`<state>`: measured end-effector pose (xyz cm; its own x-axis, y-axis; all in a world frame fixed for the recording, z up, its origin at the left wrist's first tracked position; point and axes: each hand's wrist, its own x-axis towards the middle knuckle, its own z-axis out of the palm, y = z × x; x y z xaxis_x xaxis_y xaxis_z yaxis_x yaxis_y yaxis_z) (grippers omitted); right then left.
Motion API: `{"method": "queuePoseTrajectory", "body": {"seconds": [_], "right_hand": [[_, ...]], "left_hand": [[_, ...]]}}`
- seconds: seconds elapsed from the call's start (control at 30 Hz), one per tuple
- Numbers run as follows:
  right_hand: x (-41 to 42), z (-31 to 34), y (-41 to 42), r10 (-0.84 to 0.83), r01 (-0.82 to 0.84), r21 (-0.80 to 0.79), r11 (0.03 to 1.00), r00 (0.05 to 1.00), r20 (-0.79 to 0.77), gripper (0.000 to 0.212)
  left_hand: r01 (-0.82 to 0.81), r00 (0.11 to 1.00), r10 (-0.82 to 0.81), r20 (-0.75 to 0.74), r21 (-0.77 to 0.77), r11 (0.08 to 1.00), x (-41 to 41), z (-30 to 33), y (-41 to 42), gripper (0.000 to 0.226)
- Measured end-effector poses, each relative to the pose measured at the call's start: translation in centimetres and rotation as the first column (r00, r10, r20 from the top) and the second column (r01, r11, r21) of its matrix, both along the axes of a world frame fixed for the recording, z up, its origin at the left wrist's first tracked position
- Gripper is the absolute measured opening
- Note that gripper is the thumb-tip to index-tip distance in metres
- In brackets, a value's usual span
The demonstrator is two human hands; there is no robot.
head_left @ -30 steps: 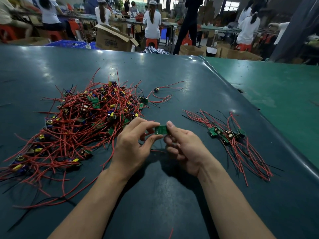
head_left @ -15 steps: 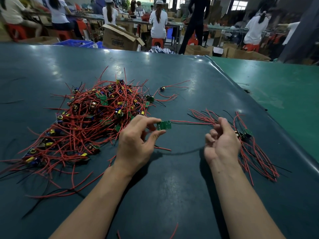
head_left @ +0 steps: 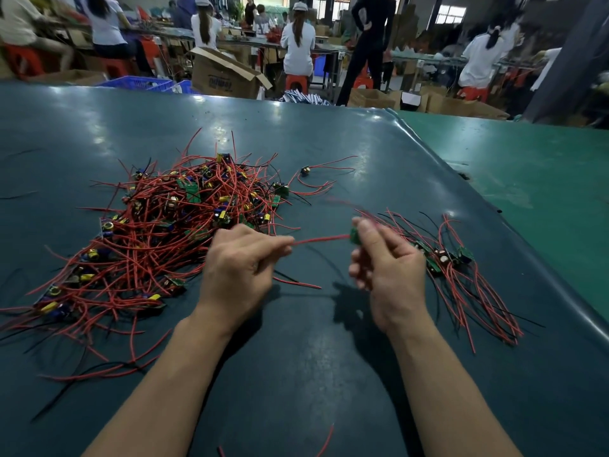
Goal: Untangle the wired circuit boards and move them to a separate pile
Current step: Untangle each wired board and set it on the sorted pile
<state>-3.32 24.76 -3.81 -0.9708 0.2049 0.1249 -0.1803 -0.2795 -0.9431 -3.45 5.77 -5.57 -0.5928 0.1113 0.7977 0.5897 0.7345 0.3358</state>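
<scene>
right hand [head_left: 385, 258] gripping board [head_left: 355, 235], left hand [head_left: 240, 265] pinching wire [head_left: 321, 239]

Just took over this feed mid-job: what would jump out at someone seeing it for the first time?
First, the big tangled heap of red-wired circuit boards on the left of the dark table. Then the two hands at centre: the left hand pinches a red wire stretched to a small green board held by the right hand. A smaller sorted pile lies to the right.
</scene>
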Motion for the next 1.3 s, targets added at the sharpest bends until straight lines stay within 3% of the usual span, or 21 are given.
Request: {"method": "queuePoseTrajectory", "body": {"seconds": [0.17,0.27,0.4,0.47,0.57,0.7,0.87,0.93,1.13,1.3], "right_hand": [[-0.8,0.6,2.1,-0.383,0.367,-0.138,0.920,0.915,-0.123,0.008],[-1.2,0.4,2.9,-0.498,0.474,-0.198,0.858,0.862,-0.096,0.012],[-1.7,-0.1,3.3,-0.409,0.457,-0.409,0.790,0.889,0.204,0.015],[-2.1,-0.5,3.7,-0.399,0.482,-0.443,0.756,0.876,0.272,0.012],[-2.4,-0.6,3.8,-0.433,0.519,-0.430,0.739,0.855,0.287,0.008],[-2.6,-0.7,3.7,-0.474,0.573,-0.342,0.745,0.815,0.333,0.024],[-2.5,-0.4,3.2,-0.362,0.462,-0.229,0.857,0.855,0.372,0.044],[-2.4,-0.4,2.8,-0.347,0.425,-0.184,0.886,0.873,0.343,0.045],[-2.8,-0.5,2.9,-0.382,0.489,-0.291,0.822,0.853,0.355,0.010],[-2.7,-0.5,2.9,-0.347,0.422,-0.193,0.886,0.878,0.329,0.023]], "left_hand": [[-0.260,0.962,0.269,-0.042,0.144,0.955,-0.2,0.0,-2.5,0.012],[-0.316,0.945,0.324,-0.042,0.134,0.939,-0.1,-0.2,-2.3,0.013],[-0.297,0.954,0.299,0.000,0.116,0.948,-0.3,-0.4,-1.6,0.013],[-0.291,0.957,0.290,0.031,0.120,0.949,-0.3,-0.5,-1.6,0.013],[-0.309,0.950,0.298,0.096,0.124,0.943,-0.2,-0.5,-1.5,0.016],[-0.450,0.884,0.433,0.175,0.069,0.890,-0.2,-0.6,-1.7,0.017],[-0.531,0.755,0.511,0.412,-0.073,0.844,-0.4,-0.8,-2.0,0.030],[-0.541,0.749,0.510,0.424,-0.054,0.839,-0.5,-0.7,-2.0,0.029],[-0.617,0.672,0.579,0.462,-0.083,0.782,-0.8,-0.8,-2.5,0.031],[-0.623,0.721,0.601,0.344,-0.056,0.780,-1.0,-0.2,-2.2,0.022]]}}
